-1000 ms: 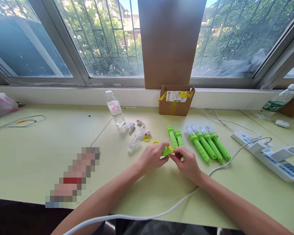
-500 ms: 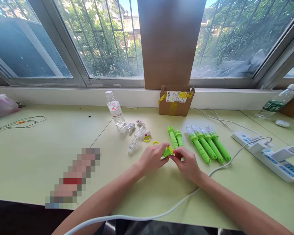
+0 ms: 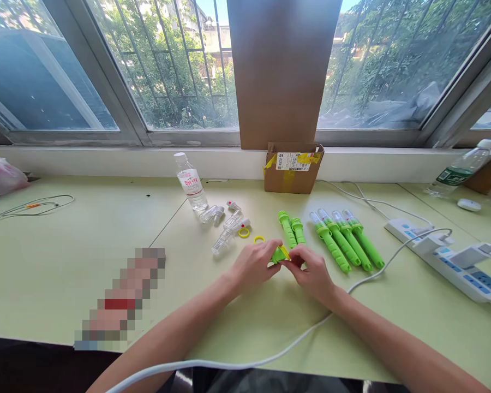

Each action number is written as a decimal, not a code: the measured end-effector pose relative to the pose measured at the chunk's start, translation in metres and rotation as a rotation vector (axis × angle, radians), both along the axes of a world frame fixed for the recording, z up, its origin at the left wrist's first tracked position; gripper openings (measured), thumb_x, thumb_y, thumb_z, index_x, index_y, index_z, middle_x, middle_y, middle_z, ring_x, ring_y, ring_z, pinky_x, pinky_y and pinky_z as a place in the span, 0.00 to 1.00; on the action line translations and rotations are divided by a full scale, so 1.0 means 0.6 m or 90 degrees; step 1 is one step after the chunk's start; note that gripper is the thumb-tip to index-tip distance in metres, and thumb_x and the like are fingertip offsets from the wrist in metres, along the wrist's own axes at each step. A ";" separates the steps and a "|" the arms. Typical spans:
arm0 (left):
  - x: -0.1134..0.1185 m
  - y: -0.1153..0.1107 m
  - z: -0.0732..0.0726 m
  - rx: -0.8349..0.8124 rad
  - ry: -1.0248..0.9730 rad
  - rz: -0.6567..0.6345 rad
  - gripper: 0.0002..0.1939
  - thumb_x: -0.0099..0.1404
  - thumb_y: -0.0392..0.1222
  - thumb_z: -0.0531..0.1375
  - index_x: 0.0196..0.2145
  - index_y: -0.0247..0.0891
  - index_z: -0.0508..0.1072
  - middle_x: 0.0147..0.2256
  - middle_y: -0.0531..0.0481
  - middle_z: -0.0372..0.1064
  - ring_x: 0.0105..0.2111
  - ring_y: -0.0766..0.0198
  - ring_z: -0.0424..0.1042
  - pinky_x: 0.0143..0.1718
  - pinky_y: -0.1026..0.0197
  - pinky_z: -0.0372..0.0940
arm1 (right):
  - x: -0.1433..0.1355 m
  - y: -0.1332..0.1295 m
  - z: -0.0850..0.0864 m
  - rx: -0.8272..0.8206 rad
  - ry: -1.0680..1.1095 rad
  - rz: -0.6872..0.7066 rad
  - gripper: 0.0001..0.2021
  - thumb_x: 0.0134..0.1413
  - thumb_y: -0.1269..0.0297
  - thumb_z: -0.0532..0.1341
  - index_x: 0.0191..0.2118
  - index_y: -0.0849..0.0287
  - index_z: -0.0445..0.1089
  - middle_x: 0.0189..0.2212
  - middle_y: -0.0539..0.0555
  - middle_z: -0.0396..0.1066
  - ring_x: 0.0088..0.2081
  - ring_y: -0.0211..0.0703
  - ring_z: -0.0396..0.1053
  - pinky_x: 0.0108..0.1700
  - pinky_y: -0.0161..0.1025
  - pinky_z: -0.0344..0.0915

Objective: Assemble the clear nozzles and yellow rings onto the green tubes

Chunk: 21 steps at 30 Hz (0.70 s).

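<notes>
My left hand is closed round a green tube, which has a yellow ring at its right end. The fingers of my right hand pinch the yellow ring's edge. Just behind my hands lie two green tubes without clear tops. Several green tubes with clear tops lie side by side to the right. Clear plastic pieces with grey-white ends lie to the left, near two loose yellow rings.
A water bottle stands behind the clear pieces, and a cardboard box by the wall. A power strip lies at right. A white cable crosses the table's front under my right forearm. A blurred item lies left.
The view has shifted very slightly. My hands and the green tube with the ring stay almost the same.
</notes>
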<state>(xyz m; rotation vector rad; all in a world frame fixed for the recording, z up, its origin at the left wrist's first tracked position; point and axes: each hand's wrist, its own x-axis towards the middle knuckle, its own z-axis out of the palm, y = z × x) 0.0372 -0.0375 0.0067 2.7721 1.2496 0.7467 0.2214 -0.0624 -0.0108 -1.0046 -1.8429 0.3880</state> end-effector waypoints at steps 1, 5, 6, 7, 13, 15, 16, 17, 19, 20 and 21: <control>0.000 0.000 0.000 -0.004 0.003 -0.001 0.17 0.59 0.40 0.57 0.47 0.40 0.62 0.35 0.51 0.74 0.31 0.61 0.74 0.28 0.63 0.61 | 0.000 0.000 0.000 -0.003 -0.002 0.003 0.07 0.56 0.68 0.62 0.30 0.56 0.62 0.24 0.48 0.63 0.24 0.37 0.62 0.27 0.34 0.62; 0.000 0.000 0.003 -0.013 0.006 -0.003 0.17 0.59 0.40 0.57 0.47 0.40 0.62 0.35 0.51 0.74 0.32 0.61 0.74 0.29 0.62 0.62 | 0.000 0.001 -0.001 -0.008 0.003 0.012 0.06 0.56 0.67 0.61 0.31 0.56 0.62 0.24 0.48 0.63 0.24 0.37 0.62 0.27 0.35 0.63; 0.000 0.000 0.004 -0.013 0.005 -0.003 0.17 0.59 0.40 0.57 0.47 0.40 0.62 0.35 0.51 0.74 0.32 0.61 0.74 0.29 0.62 0.62 | -0.001 0.001 -0.001 -0.011 0.006 0.012 0.06 0.56 0.67 0.61 0.31 0.56 0.62 0.24 0.48 0.63 0.24 0.37 0.62 0.27 0.35 0.63; 0.000 0.000 0.004 -0.013 0.004 -0.005 0.17 0.59 0.39 0.57 0.47 0.40 0.62 0.35 0.51 0.74 0.32 0.61 0.74 0.29 0.62 0.62 | -0.001 0.001 -0.001 -0.015 0.009 0.013 0.05 0.56 0.67 0.61 0.31 0.56 0.63 0.24 0.48 0.63 0.24 0.37 0.62 0.27 0.34 0.63; 0.000 -0.002 0.008 -0.019 0.006 0.001 0.17 0.59 0.39 0.58 0.47 0.40 0.63 0.36 0.51 0.75 0.32 0.60 0.74 0.28 0.62 0.62 | -0.002 -0.001 0.001 -0.063 0.010 0.012 0.05 0.55 0.65 0.61 0.32 0.56 0.64 0.22 0.47 0.63 0.22 0.35 0.62 0.26 0.34 0.62; 0.000 -0.003 0.009 -0.018 0.006 0.006 0.18 0.59 0.39 0.58 0.47 0.40 0.63 0.36 0.51 0.75 0.32 0.61 0.74 0.29 0.63 0.62 | -0.003 -0.002 0.002 -0.075 0.015 0.014 0.05 0.55 0.65 0.61 0.33 0.57 0.64 0.22 0.46 0.63 0.22 0.35 0.63 0.26 0.34 0.63; 0.000 -0.003 0.010 -0.017 0.007 0.007 0.18 0.58 0.39 0.58 0.47 0.40 0.63 0.36 0.51 0.75 0.32 0.61 0.74 0.29 0.63 0.62 | -0.004 -0.002 0.002 -0.080 0.019 0.015 0.05 0.55 0.65 0.61 0.33 0.57 0.64 0.22 0.46 0.64 0.22 0.35 0.63 0.26 0.33 0.63; 0.001 -0.004 0.010 -0.017 0.006 0.008 0.18 0.58 0.39 0.58 0.47 0.40 0.63 0.36 0.51 0.75 0.32 0.61 0.74 0.29 0.63 0.62 | -0.004 -0.003 0.001 -0.084 0.024 0.015 0.05 0.55 0.65 0.61 0.34 0.57 0.64 0.22 0.46 0.64 0.22 0.35 0.63 0.25 0.33 0.63; 0.001 -0.004 0.011 -0.017 0.004 0.007 0.18 0.58 0.38 0.58 0.47 0.40 0.63 0.36 0.51 0.75 0.32 0.61 0.74 0.29 0.63 0.62 | -0.005 -0.003 0.000 -0.089 0.030 0.012 0.05 0.55 0.64 0.61 0.35 0.57 0.64 0.22 0.46 0.64 0.22 0.35 0.64 0.25 0.33 0.63; 0.001 -0.004 0.011 -0.018 0.005 0.006 0.18 0.58 0.38 0.58 0.47 0.40 0.63 0.36 0.51 0.75 0.32 0.61 0.74 0.29 0.63 0.62 | -0.005 -0.003 0.000 -0.090 0.031 0.011 0.05 0.55 0.64 0.61 0.35 0.57 0.64 0.22 0.46 0.65 0.22 0.35 0.64 0.25 0.33 0.63; 0.001 -0.004 0.011 -0.020 0.006 0.006 0.18 0.58 0.39 0.58 0.47 0.40 0.63 0.36 0.51 0.75 0.33 0.61 0.74 0.29 0.63 0.62 | -0.004 -0.003 -0.001 -0.091 0.030 0.010 0.05 0.55 0.64 0.61 0.35 0.57 0.64 0.22 0.47 0.65 0.22 0.35 0.64 0.25 0.33 0.63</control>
